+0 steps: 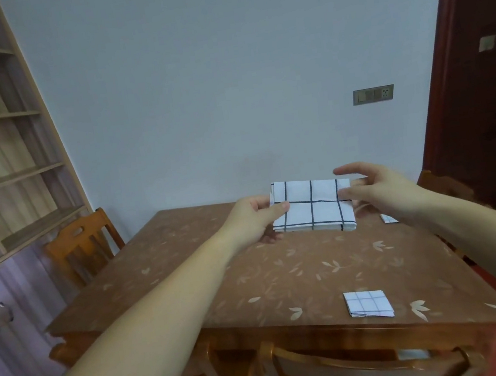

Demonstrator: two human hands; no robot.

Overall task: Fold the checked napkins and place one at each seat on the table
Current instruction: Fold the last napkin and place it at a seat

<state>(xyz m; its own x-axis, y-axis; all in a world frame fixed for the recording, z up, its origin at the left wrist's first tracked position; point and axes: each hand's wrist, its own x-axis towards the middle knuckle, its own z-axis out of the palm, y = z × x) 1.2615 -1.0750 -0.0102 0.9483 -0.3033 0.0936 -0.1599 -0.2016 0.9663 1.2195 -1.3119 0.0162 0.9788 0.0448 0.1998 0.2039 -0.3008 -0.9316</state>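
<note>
A: A brown leaf-patterned table (157, 280) is filling the lower view. What is lying nearest?

B: Above the back of the near chair (313, 366), a small folded napkin (368, 303) is sitting flat by the table's front edge. I judge it is marking that seat as served.

A: And the hands?

B: Farther in, the left hand (255, 218) is pinching the left edge of the held napkin (313, 210), thumb on top and fingers beneath, which is keeping the folded layers from sliding apart. The right hand (380, 188) is reaching in at the opposite edge with its fingers spread. Its thumb is lying against the cloth, but I cannot tell whether it is gripping.

A: Where is that cloth sitting?

B: Over the far middle of the table, low. Whether it is touching the top, I cannot say. It is looking larger than the placed one, so another fold is probably coming.

A: Anything else?

B: A napkin corner (388, 218) is peeking out under the right forearm, likely at the right seat. The left chair (82, 243) is showing no napkin before it.
</note>
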